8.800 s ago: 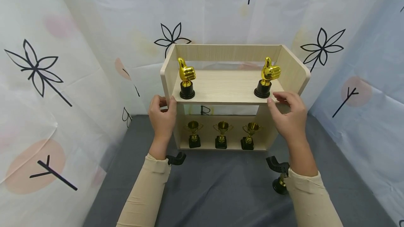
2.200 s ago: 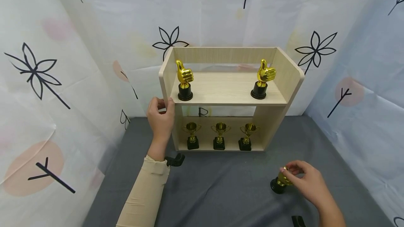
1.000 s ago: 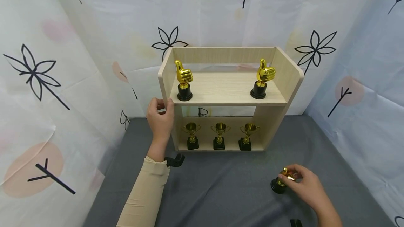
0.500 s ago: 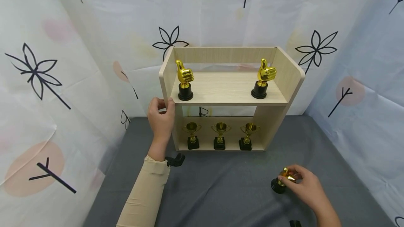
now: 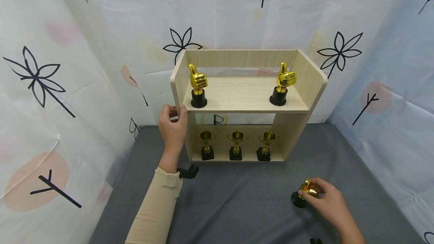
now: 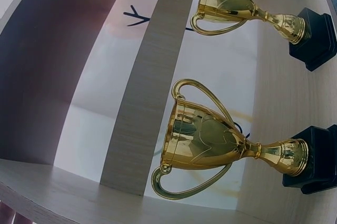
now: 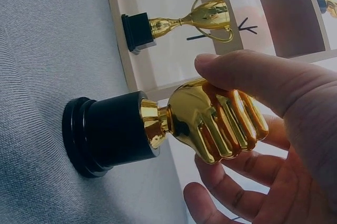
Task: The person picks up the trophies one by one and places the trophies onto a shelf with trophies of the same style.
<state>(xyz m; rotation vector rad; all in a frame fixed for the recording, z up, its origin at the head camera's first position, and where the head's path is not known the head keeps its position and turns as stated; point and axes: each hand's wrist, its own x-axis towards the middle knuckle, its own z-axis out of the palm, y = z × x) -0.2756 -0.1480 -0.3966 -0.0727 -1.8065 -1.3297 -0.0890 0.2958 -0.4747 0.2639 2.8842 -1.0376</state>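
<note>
A two-tier wooden shelf (image 5: 247,111) stands at the back of the table. My left hand (image 5: 173,127) grips its left side at the middle board, thumb in front and fingers around the outer edge. At the right front, my right hand (image 5: 323,200) holds a thumbs-up trophy (image 5: 299,200) by its gold top. In the right wrist view, its thumb (image 7: 237,74) lies on one side of the gold fist (image 7: 210,121), fingers on the other. The trophy's black base (image 7: 108,137) is down at the grey cloth, upright.
Thumbs-up trophies stand at the top board's left (image 5: 198,86) and right (image 5: 281,86). Three gold cup trophies stand below: left cup (image 5: 207,146), middle cup (image 5: 236,146), right cup (image 5: 265,147). Grey cloth (image 5: 237,199) covers the table; patterned fabric (image 5: 118,29) surrounds it.
My right hand has left the shelf's right side and come down to the front trophy. Its fingers first covered the trophy's top; the gold thumb now shows. The left hand has stayed on the shelf.
</note>
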